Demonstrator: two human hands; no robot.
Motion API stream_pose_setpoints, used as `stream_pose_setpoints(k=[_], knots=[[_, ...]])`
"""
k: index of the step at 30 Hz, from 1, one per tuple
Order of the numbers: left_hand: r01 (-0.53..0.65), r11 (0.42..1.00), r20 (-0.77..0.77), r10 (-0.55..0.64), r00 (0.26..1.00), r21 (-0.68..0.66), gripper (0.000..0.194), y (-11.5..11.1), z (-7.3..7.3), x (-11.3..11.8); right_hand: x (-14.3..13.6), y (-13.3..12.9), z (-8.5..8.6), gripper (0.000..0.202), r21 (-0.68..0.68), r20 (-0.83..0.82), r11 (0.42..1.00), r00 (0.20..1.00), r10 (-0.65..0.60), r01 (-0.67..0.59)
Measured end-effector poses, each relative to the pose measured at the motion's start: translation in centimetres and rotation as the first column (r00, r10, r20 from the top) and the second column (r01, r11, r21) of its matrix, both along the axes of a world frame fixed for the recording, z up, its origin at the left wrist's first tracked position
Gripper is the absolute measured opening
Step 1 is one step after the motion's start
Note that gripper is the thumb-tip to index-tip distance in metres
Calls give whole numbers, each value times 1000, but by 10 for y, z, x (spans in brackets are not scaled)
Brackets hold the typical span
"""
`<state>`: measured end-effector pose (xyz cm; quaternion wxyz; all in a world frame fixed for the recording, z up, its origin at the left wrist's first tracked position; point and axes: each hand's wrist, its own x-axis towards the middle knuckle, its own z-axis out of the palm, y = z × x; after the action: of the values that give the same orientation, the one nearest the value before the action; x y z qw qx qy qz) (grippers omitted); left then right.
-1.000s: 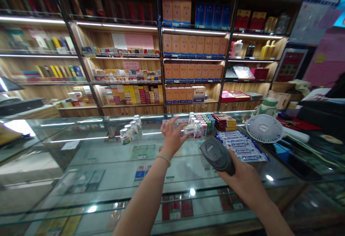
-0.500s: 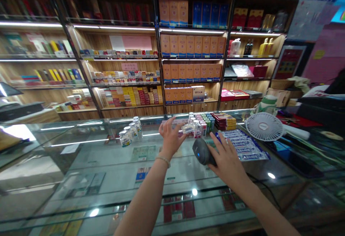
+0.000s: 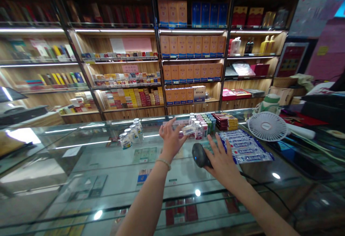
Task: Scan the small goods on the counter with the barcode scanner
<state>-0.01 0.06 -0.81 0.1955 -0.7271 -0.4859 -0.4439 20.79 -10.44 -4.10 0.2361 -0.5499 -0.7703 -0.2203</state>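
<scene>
My left hand (image 3: 170,140), with a bracelet at the wrist, reaches over the glass counter. Its thumb and fingers grip a small clear bottle (image 3: 188,130), which lies on its side in the air. My right hand (image 3: 222,160) holds a dark grey barcode scanner (image 3: 199,155) by its handle, the fingers stretched over it and the head facing left. A small blue light glows on the scanner. Just behind the held bottle stand white-capped jars (image 3: 198,130) with pink contents, beside rows of small pink and green packs (image 3: 208,119).
White-capped jars (image 3: 130,133) stand in a row at left. Stacked red and yellow packs (image 3: 226,121), a sheet of blue-and-white sachets (image 3: 245,146), a white fan (image 3: 267,126) and a green-and-white bottle (image 3: 270,103) are at right. The scanner's cable (image 3: 266,185) trails right. Shelves of boxes line the back.
The scanner has turned slightly, its head now facing further left. My right hand has shifted a little left and down. My left hand stays nearly still with the bottle.
</scene>
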Motion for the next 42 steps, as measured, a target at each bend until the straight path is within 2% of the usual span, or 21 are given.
stream_pose_setpoints(k=[5, 12, 16, 19, 23, 27, 29, 32, 36, 42], knots=[[6, 1000, 0, -6, 1000, -6, 37, 1, -1, 0, 4, -1, -1, 62, -94, -11, 994, 999, 53, -53], [3, 1000, -14, -3, 1000, -12, 40, 1, -2, 0, 6, -10, -4, 86, -190, 23, 976, 993, 113, -107], [-1, 1000, -15, 1, 1000, -6, 39, 1, -1, 0, 10, -7, 4, 75, -192, 11, 976, 995, 103, -99], [-1, 1000, -14, 1, 1000, 2, 39, 1, -1, 0, 16, 12, 19, 65, -167, 3, 983, 997, 74, -73], [-3, 1000, 7, 3, 1000, 3, 41, 1, 1, 0, 21, 57, 43, 52, -51, -68, 998, 997, 28, -31], [-12, 1000, 39, 13, 999, -16, 39, -1, 4, 0, 18, 101, 58, 48, 12, -124, 994, 987, 105, -105], [-16, 999, 47, 18, 999, -28, 39, -1, 5, 0, 16, 115, 61, 39, 14, -150, 989, 978, 148, -147], [-24, 999, 50, 26, 998, -34, 40, -1, 5, -1, 14, 126, 63, 32, 22, -177, 979, 962, 206, -205], [-38, 999, 60, 41, 997, -38, 40, 2, 3, -3, 16, 130, 66, 38, 12, -199, 964, 944, 261, -264], [-74, 993, 56, 79, 995, -89, 39, 5, 0, -2, 21, 134, 79, 30, -6, -169, 947, 933, 317, -322]])
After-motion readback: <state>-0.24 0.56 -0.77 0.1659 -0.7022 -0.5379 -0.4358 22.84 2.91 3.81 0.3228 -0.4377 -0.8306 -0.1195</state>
